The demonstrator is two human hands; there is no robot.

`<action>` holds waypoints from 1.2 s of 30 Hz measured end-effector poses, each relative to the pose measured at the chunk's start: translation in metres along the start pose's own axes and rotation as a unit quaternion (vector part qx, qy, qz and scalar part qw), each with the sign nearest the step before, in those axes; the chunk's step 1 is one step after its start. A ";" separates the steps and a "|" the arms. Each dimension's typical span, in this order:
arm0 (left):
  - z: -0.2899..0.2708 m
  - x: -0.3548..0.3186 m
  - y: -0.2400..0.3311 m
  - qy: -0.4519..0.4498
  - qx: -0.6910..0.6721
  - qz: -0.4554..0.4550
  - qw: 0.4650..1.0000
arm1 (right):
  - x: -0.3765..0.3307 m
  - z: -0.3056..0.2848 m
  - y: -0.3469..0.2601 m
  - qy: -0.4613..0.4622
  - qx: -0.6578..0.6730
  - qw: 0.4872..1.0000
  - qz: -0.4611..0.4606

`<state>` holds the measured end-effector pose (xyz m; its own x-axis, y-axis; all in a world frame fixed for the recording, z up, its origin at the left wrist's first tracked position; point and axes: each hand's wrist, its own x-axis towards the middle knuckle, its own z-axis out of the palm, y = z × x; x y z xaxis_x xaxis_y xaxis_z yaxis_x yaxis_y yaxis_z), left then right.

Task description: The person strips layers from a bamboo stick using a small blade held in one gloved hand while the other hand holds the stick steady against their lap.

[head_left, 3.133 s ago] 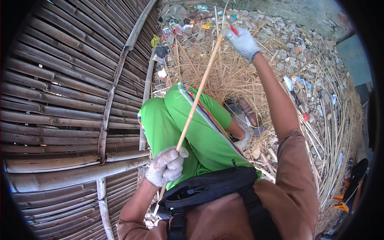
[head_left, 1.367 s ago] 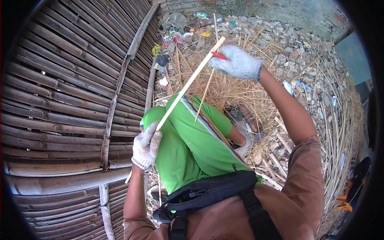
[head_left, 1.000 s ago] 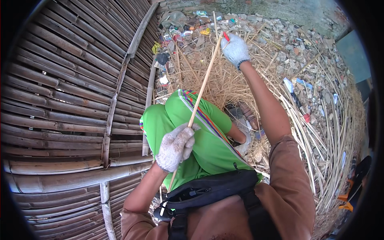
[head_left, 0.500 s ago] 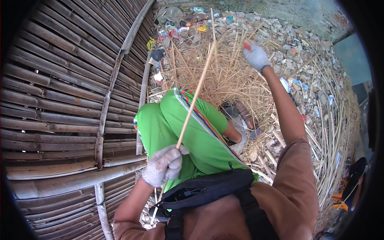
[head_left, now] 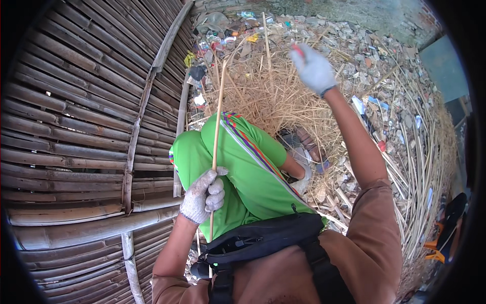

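Observation:
My left hand (head_left: 202, 196), in a greyish knitted glove, is closed round a long, thin bamboo strip (head_left: 218, 121). The strip stands almost upright in front of my green trousers (head_left: 243, 162), with its lower end passing below the fist. Out ahead to the right, over the straw-like shavings, my gloved right hand (head_left: 314, 70) is raised and closed. Between its fingers shows a red handle (head_left: 297, 50); the rest of that thing is hidden or too blurred to make out. The right hand is apart from the strip.
A slatted bamboo wall (head_left: 81, 126) rises close on my left. Bamboo shavings (head_left: 273, 101) cover the ground ahead, with rubble and litter (head_left: 374, 76) around them. Long bamboo strips (head_left: 400, 167) lie to the right. A black bag (head_left: 268, 238) sits at my waist.
The bamboo strip has swung more upright, its top end going left. My right hand has moved left and appears larger, still holding the red handle. My left hand has turned slightly.

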<state>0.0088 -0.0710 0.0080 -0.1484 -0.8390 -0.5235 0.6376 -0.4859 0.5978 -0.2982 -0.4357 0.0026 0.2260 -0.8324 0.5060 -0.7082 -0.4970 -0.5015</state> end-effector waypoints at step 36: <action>0.002 -0.046 -0.032 0.144 0.125 -0.008 0.982 | -0.106 0.078 -0.143 -0.383 -0.062 0.909 -0.155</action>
<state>-0.0058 -0.0178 0.0139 0.0855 -0.7438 -0.6629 0.4262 -0.5741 0.6991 -0.1688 -0.2957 -0.0336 0.7926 -0.6076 -0.0517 -0.5908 -0.7442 -0.3116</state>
